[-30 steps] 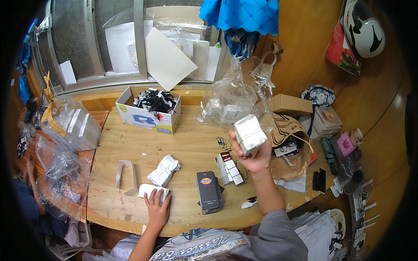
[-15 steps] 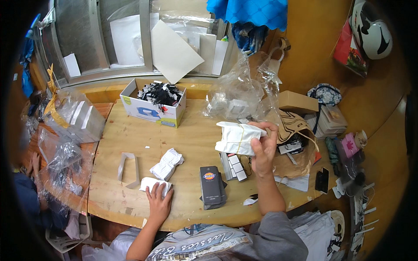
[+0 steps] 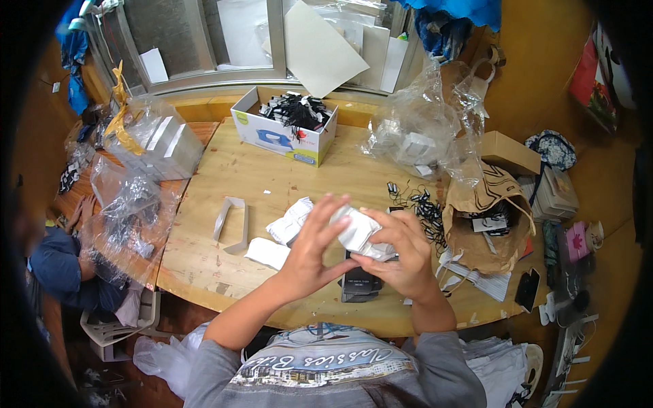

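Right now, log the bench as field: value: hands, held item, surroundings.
right_hand: gripping white packet
left_hand: at packet's left, fingers spread; contact unclear
packet_position: raised over wooden table
below_hands: dark card stack, partly hidden
left_of_hands: two white bundles, white open frame
table_back: printed box of black-corded items
table_right: brown paper bag

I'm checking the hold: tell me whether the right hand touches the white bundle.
Touching: in the head view, the right hand has its fingers pressed against the white bundle, no gap showing.
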`<state>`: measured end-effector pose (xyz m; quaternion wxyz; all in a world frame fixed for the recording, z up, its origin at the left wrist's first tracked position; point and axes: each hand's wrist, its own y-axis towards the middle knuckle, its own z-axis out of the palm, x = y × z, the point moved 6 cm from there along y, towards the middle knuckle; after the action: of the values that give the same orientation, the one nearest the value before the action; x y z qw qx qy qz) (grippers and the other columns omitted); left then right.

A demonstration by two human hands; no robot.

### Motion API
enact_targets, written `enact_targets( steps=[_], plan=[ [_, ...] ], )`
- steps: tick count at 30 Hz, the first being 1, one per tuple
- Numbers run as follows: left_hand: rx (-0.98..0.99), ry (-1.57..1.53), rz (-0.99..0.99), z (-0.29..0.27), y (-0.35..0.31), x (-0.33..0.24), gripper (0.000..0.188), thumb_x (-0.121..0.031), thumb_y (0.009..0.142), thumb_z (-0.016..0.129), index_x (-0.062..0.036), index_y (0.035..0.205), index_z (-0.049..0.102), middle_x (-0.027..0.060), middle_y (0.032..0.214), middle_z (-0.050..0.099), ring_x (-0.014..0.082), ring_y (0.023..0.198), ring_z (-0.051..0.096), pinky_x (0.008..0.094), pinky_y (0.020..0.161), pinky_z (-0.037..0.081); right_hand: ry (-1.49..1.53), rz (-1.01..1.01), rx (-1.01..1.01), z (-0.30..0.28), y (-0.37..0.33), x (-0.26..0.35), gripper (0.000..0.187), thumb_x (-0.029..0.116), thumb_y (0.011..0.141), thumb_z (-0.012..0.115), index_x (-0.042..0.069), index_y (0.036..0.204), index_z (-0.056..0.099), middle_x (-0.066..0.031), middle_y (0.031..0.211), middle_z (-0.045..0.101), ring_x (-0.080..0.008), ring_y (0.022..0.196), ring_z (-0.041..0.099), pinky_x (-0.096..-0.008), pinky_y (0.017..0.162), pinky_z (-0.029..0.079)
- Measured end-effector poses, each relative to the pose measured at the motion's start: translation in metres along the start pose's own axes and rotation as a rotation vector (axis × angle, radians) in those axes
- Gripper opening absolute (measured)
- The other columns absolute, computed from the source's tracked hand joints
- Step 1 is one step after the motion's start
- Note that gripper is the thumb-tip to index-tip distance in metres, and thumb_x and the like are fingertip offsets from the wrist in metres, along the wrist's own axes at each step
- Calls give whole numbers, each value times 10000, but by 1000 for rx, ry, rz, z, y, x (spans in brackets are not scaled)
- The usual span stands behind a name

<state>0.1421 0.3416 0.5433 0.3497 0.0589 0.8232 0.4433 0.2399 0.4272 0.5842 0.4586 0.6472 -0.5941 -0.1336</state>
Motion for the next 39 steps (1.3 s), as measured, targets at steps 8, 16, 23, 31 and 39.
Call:
enact_targets(
  steps=[8,16,23,31,39],
  plan=[
    [36,-181,-81,8,-19,13,541,-23,601,729,-113,1023,403,174,1081,443,271,941,510,338,736,451,177,24,0,0,-12,0,331,92,602,729,-1,879,573,-154,1052,534,-271,865,538,-320,690,459],
    [-347,-1176,-891,24,-42,34,371,-251,842,526,-150,1087,266,83,1063,454,171,945,529,309,749,497,596,387,-96,18,-36,-30,221,91,782,595,-22,969,560,-154,1023,537,-219,864,556,-289,726,465],
    [-363,-1355,-1051,30,-49,39,361,-330,882,407,-111,1143,285,111,1074,483,199,951,551,343,717,527,510,339,-149,16,-40,-23,161,9,708,643,-24,858,596,-139,956,542,-202,834,565,-278,712,473],
    [-299,-1505,-1142,41,-60,43,488,-392,872,394,-35,1199,341,107,1099,502,195,979,539,325,718,522,181,186,-133,19,-35,-5,190,-66,655,655,-26,835,609,-149,935,539,-186,710,606,-249,605,516],
    [-312,-1175,-1036,23,-53,43,619,-151,812,559,-93,1269,146,104,1174,387,167,1047,470,318,792,482,-72,82,-50,30,-39,-4,184,-44,644,645,-40,808,561,-164,932,536,-244,721,600,-299,580,501]
  ],
)
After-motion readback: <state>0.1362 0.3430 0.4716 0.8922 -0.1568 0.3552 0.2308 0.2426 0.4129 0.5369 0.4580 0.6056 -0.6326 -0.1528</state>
